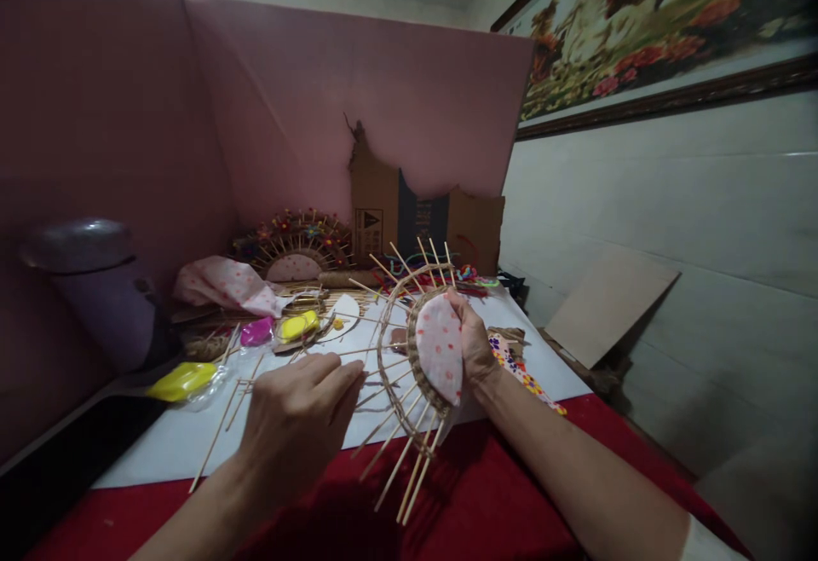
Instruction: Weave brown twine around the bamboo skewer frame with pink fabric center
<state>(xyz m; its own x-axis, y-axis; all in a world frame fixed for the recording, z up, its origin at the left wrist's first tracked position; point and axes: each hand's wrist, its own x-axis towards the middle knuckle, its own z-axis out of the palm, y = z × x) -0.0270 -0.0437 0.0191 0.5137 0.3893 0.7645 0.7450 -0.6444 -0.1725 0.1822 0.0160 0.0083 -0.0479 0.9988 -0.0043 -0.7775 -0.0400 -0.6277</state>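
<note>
My right hand (474,341) grips a half-round piece (440,346) covered in pink dotted cloth. Thin wooden sticks (409,459) fan out from its woven jute rim. The piece stands on edge above the white sheet (172,442). My left hand (300,418) hovers just left of it, fingers pinched together at the rim among the sticks. What the fingers pinch is too thin to make out.
A finished fan-shaped piece (295,250) with coloured beads leans at the back. Pink dotted cloth (223,284), yellow (182,380) and magenta (256,331) packets and loose sticks (221,429) lie on the sheet. Cardboard (425,220) stands behind. A red cloth (486,493) covers the near table.
</note>
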